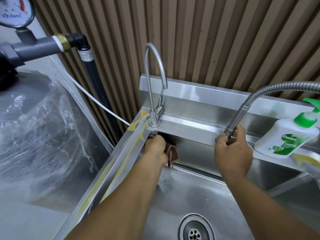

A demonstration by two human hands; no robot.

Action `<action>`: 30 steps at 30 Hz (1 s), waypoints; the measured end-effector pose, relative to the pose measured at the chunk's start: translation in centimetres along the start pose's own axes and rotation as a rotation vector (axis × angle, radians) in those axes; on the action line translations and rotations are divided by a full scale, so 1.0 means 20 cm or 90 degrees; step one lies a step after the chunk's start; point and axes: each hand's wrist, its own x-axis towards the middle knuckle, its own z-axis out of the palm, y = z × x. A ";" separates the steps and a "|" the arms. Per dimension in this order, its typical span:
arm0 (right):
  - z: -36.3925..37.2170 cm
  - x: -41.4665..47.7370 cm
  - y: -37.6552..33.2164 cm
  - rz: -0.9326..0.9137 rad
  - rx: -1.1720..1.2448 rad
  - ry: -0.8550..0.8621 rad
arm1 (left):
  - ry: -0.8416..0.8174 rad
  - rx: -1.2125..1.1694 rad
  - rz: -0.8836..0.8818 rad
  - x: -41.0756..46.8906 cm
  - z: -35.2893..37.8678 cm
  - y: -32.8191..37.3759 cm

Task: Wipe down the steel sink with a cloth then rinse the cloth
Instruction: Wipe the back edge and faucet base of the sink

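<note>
The steel sink [204, 194] fills the lower middle, its round drain [194, 230] at the bottom. My left hand [155, 149] grips a dark brown cloth [173, 153] and holds it against the basin's back left corner, under the base of the gooseneck tap [152, 80]. Part of the cloth is hidden behind the hand. My right hand [232, 153] holds the head of the flexible metal spray hose [240, 115] at the basin's back wall. A blurred streak like running water shows below the cloth.
A white Dettol pump bottle [285, 137] with a green top stands on the ledge at the right. Yellowish film strips run along the sink's left rim [110, 174]. A plastic-wrapped tank [34, 129], grey piping [34, 47] and a gauge are on the left.
</note>
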 end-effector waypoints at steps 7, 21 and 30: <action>-0.01 -0.01 -0.02 0.017 0.018 -0.013 | -0.128 -0.128 0.061 -0.25 -0.15 0.22; 0.15 -0.33 -0.30 -0.389 -0.102 -0.077 | -0.093 0.920 0.509 0.17 -0.14 0.55; 0.41 0.03 -0.18 -0.679 -0.575 -0.352 | -0.179 1.220 0.491 0.25 -0.22 0.49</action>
